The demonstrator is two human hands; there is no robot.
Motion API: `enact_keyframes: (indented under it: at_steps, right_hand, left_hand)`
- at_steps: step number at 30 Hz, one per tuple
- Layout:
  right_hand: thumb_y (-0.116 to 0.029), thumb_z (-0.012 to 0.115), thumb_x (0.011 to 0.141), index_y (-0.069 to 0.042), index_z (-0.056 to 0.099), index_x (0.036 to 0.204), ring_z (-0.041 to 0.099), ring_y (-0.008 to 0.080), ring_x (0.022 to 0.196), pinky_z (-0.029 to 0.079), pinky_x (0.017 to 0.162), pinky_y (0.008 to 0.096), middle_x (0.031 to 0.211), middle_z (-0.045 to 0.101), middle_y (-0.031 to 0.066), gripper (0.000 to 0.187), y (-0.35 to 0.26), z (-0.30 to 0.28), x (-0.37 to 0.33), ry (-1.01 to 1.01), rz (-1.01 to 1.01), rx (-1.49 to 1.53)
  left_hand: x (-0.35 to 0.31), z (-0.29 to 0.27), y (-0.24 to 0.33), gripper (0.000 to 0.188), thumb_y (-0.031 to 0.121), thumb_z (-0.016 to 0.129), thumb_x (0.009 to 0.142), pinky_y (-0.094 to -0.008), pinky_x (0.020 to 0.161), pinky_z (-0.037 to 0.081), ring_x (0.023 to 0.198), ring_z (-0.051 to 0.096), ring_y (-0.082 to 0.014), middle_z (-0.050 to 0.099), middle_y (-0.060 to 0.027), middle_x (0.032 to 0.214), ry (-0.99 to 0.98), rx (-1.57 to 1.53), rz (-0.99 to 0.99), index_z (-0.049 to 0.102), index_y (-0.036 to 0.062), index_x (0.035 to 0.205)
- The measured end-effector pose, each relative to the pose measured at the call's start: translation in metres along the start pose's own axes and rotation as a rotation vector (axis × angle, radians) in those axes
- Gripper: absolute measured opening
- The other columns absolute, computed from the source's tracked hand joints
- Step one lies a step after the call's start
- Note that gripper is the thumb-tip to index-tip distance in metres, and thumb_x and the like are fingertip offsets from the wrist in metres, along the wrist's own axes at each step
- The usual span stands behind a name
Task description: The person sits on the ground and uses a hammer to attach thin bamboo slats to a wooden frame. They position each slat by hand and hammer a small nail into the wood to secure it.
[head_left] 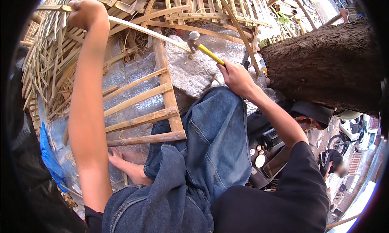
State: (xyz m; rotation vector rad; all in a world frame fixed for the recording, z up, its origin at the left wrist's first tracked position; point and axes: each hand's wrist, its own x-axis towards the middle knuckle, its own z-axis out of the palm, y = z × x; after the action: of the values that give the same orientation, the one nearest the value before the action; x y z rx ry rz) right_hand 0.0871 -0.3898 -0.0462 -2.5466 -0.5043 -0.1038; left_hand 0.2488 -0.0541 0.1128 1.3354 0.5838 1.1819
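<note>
My left hand [88, 15], far out at the upper left, is closed around a long pale bamboo strip [139, 28]. The strip slants down to the right, and its end lies over a rough grey rock [184, 71]. In my right hand [238, 78] is a hammer [210, 54], gripped by its yellow handle. Its metal head is right at the strip's end, above the rock; whether they touch I cannot tell. A slatted bamboo frame [168, 97] rests between my left arm and my jeans-covered knee, its near rail by my bare foot.
Stacked bamboo slat pieces [60, 58] fill the far and left side. A thick tree trunk [324, 67] lies across the right. Beside my right knee is a dark box [273, 139] with small items. A blue sheet [50, 160] hangs at left; a person [333, 164] is at far right.
</note>
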Motion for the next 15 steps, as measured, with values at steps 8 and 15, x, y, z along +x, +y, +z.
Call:
enact_keyframes:
  at_steps: [8, 15]
  right_hand:
    - [-0.027, 0.049, 0.104, 0.002, 0.055, 0.1, 0.058, 0.0442, 0.065, 0.043, 0.061, 0.0503, 0.066, 0.058, 0.0254, 0.029, -0.047, -0.042, -0.003, 0.037, 0.277, 0.237]
    - [-0.031, 0.052, 0.103, 0.003, 0.06, 0.096, 0.06, 0.0415, 0.064, 0.044, 0.061, 0.0477, 0.069, 0.061, 0.0251, 0.035, -0.032, -0.024, -0.033, 0.207, 0.533, 0.298]
  left_hand:
    - [0.021, -0.012, -0.007, 0.03, 0.021, 0.044, 0.101, -0.0332, 0.035, 0.035, 0.039, 0.04, -0.0138, 0.042, -0.004, 0.055, -0.071, -0.441, -0.273, 0.042, 0.0016, 0.078]
    - [0.076, -0.133, 0.051, 0.042, 0.017, 0.042, 0.097, -0.0279, 0.046, 0.015, 0.049, 0.014, -0.0097, 0.017, 0.0047, 0.054, -0.859, -1.006, -0.196, 0.025, 0.0192, 0.059]
